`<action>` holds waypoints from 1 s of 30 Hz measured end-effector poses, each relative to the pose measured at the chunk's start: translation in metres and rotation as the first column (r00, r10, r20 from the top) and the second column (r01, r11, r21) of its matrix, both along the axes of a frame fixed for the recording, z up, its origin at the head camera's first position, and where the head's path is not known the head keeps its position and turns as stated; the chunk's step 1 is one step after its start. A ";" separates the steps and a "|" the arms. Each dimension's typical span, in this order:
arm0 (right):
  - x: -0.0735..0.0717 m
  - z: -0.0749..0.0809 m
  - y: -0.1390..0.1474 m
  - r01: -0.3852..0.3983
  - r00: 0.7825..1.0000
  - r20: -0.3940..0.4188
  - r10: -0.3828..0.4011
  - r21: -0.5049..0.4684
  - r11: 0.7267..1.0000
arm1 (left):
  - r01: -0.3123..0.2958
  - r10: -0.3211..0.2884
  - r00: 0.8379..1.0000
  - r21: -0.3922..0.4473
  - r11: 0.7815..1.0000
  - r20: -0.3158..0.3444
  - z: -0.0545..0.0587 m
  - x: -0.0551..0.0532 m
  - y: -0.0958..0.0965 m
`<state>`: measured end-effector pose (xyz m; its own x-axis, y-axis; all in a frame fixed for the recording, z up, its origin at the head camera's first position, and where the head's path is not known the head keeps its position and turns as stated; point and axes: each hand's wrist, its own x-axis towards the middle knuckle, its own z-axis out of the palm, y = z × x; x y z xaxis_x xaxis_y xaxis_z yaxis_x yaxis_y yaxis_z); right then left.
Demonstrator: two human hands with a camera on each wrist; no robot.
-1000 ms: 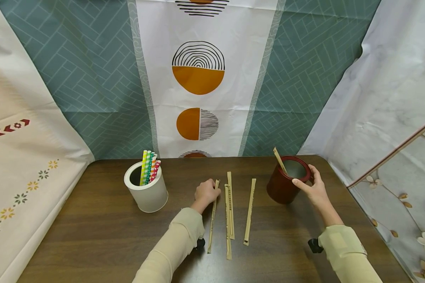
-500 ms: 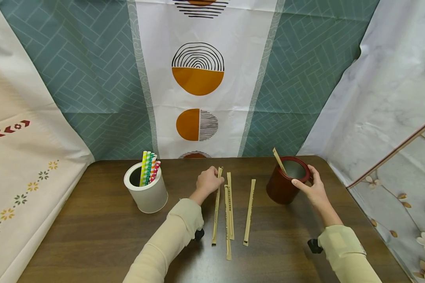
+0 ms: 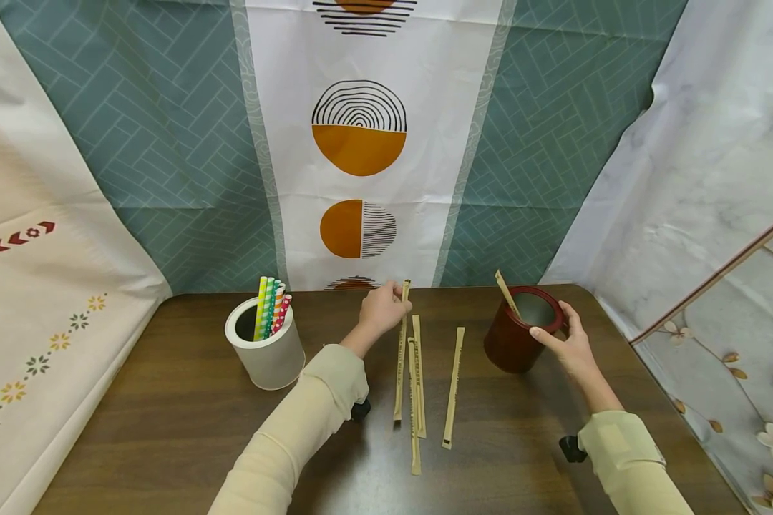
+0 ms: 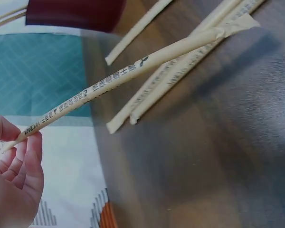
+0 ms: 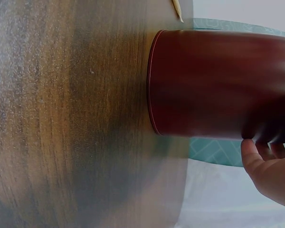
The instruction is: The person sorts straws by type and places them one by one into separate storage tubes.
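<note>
My left hand [image 3: 385, 307] pinches one end of a paper-wrapped straw [image 3: 401, 365] between thumb and fingertips. In the left wrist view the straw [image 4: 114, 80] slants across, printed with dark characters, its far end over other wrapped straws [image 4: 180, 66]. At the right of the table, my right hand [image 3: 570, 347] holds the side of a dark red cylindrical container [image 3: 514, 343] near its rim, thumb in front and fingers behind. One wrapped straw [image 3: 507, 292] leans inside that container, sticking out over the rim. The right wrist view shows the container's smooth wall [image 5: 204, 85] beside the fingers.
Two wrapped straws [image 3: 415, 415] lie overlapping mid-table, and a third [image 3: 454, 386] lies apart, nearer the red container. A white container [image 3: 273, 361] with several colorful patterned straws [image 3: 269, 307] stands at the left. Patterned cloth [image 3: 361, 150] hangs behind the wooden table [image 3: 167, 429].
My left hand has moved toward the back of the table, bringing the pinched straw with it and lifting it. The right hand and the red container have stayed in place.
</note>
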<state>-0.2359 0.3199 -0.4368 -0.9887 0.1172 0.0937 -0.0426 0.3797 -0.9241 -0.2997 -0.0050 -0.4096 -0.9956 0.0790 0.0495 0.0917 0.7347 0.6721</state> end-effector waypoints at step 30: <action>0.002 0.001 -0.002 0.000 1.000 -0.005 0.000 0.008 1.000 | -0.063 0.121 0.991 0.638 0.768 -0.048 0.068 -0.010 0.015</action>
